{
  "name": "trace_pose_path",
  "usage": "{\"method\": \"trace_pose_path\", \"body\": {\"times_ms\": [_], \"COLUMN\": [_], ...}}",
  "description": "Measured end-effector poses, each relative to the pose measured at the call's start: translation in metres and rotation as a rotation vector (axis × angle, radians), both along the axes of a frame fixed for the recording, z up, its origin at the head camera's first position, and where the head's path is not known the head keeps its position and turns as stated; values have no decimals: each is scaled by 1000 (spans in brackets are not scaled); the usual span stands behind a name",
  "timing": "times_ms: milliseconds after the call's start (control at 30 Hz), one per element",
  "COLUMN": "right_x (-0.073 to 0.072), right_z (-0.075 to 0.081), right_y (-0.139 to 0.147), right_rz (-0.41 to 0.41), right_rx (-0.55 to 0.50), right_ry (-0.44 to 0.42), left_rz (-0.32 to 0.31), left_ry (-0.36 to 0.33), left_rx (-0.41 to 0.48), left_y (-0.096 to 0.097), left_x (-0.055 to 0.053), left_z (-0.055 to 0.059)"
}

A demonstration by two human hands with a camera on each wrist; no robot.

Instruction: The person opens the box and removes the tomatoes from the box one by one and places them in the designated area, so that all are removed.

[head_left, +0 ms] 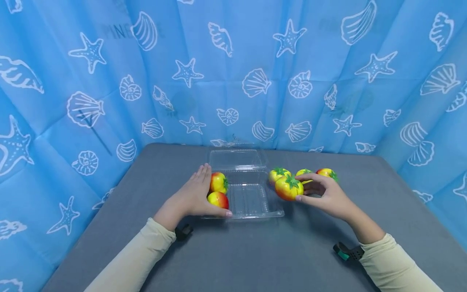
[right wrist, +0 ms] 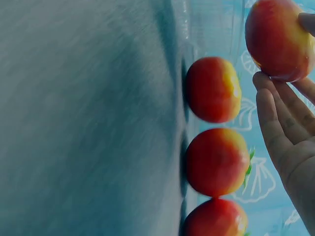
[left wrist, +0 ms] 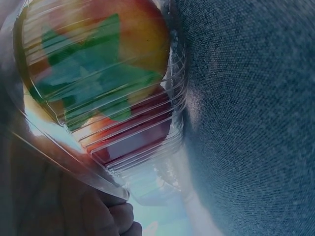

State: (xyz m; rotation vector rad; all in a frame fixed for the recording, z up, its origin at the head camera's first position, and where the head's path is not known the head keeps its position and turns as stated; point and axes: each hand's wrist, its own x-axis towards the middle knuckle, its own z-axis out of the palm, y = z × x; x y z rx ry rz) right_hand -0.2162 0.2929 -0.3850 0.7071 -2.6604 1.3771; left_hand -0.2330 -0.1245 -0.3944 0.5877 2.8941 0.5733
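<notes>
A clear plastic clamshell box [head_left: 251,202] stands with its lid [head_left: 235,158] tipped back. Inside, along its left wall, are two red-yellow tomatoes, a rear one [head_left: 218,182] and a front one [head_left: 218,200]. My left hand [head_left: 195,196] lies against the box's left side, fingers straight, thumb at the front edge. Through the ribbed wall the left wrist view shows a tomato's green leafy top [left wrist: 93,73]. My right hand [head_left: 326,196] pinches another tomato [head_left: 289,187] between thumb and fingertips, raised above the table just right of the box.
Three more tomatoes sit in a row on the grey table [head_left: 233,255], right of the box: a near one [right wrist: 212,89], a middle one [right wrist: 216,162] and an end one [right wrist: 215,219]. A blue shell-patterned curtain [head_left: 226,81] hangs behind the table.
</notes>
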Motion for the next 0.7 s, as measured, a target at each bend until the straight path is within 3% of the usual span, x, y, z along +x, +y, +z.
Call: {"method": "trace_pose_path", "body": {"times_ms": [467, 700], "right_x": [-4, -6], "right_z": [-1, -6], "right_y": [11, 23], "right_rz": [-2, 14], "right_rx": [-15, 45], "right_ry": [-73, -115], "left_rz": [8, -4], "left_ry": [2, -6], "left_rx": [14, 7], "left_y": [-4, 0], "left_x": [2, 0], "left_z": [0, 0]}}
